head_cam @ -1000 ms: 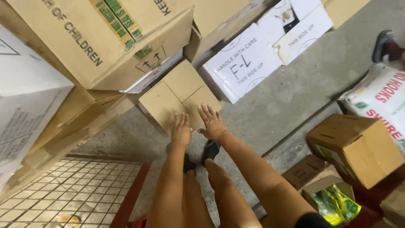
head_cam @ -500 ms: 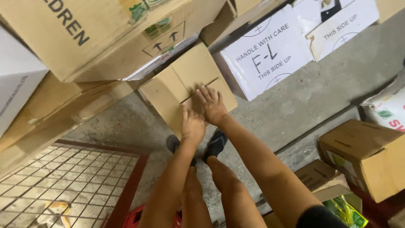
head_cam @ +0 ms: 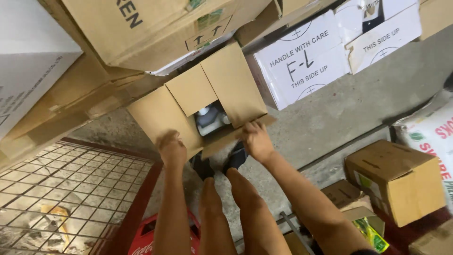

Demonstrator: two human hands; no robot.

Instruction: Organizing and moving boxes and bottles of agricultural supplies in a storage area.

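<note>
A brown cardboard box (head_cam: 160, 111) sits on the concrete floor in front of my feet, under a stack of bigger cartons. Its top flaps (head_cam: 231, 82) are spread apart, and white and dark items (head_cam: 210, 118) show through the gap. My left hand (head_cam: 171, 148) rests on the near left flap. My right hand (head_cam: 257, 139) grips the edge of the near right flap. Both arms reach straight down to the box.
Large brown cartons (head_cam: 146, 28) overhang the box. White cartons (head_cam: 302, 61) stand behind it to the right. A small brown box (head_cam: 396, 179), a printed white sack (head_cam: 434, 137), a metal mesh rack (head_cam: 61, 193) and a red crate (head_cam: 151, 238) surround my legs.
The box was shut with both my hands flat on its top. The flaps now stand apart and my hands have separated, one to each side. The view has moved closer.
</note>
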